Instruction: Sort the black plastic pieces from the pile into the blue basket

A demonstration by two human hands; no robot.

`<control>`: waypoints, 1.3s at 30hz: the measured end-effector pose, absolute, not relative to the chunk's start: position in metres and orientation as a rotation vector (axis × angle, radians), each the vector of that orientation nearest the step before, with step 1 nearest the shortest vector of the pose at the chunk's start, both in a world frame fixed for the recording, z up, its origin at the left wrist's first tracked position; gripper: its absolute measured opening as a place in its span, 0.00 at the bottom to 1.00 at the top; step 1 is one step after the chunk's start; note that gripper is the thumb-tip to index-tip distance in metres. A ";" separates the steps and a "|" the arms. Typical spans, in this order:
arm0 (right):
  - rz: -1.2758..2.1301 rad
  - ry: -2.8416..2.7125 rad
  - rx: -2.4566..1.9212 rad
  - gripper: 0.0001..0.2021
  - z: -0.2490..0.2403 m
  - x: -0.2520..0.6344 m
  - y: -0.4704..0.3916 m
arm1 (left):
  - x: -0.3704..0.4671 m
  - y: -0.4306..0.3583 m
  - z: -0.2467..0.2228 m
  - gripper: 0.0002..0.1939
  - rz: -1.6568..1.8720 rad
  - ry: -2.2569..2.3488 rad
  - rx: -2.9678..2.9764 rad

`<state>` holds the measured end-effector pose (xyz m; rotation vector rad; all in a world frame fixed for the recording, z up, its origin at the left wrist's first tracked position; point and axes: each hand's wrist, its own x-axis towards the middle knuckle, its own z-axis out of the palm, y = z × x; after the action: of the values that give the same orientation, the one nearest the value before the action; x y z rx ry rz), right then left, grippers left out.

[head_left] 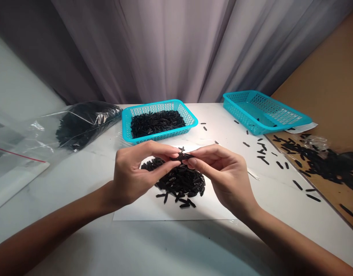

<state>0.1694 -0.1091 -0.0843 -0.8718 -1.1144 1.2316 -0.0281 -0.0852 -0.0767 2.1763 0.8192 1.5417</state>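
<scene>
White tabletop (107,249) spreads out nearest us, shaded below both hands. Next comes a white sheet (130,212) under the hands, a few loose strips at its middle, then a heap of black strips (188,180) right beneath the fingertips.

Up to the hands themselves! Left hand (139,172): half curled, thumb and fingertips drawn together on the near end of a dark piece (181,156). Right hand (226,168): fingers bent, thumb and fingertips pinching the opposite end. So the piece sits roughly level between the two, above the heap; one strip or several, I cannot tell.

Out to the right of the right hand, scattered strips (263,160) dot the table, and past them more lie on a brown surface (334,191).

Beyond the left hand now, to its left, a clear bag (81,124) bulges with black contents. Just beyond that same hand, a blue basket (125,126) holds plenty of black strips, while a second blue basket (291,125) stands past the right hand, off to its right. Farthest of all, grey-mauve curtain (165,50) folds hang behind everything.
</scene>
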 end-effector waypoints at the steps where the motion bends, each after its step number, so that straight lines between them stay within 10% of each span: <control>1: 1.234 -1.106 -0.870 0.05 -0.084 0.170 -0.109 | -0.028 -0.085 -0.076 0.12 1.543 0.810 2.172; 39: 1.055 -1.267 -0.896 0.09 -0.080 0.171 -0.114 | -0.028 -0.086 -0.062 0.08 1.341 0.893 2.122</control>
<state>0.1708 -0.1135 -0.0798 -0.8961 -1.2674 1.0550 -0.0284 -0.0855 -0.0623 2.1217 0.8933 1.3410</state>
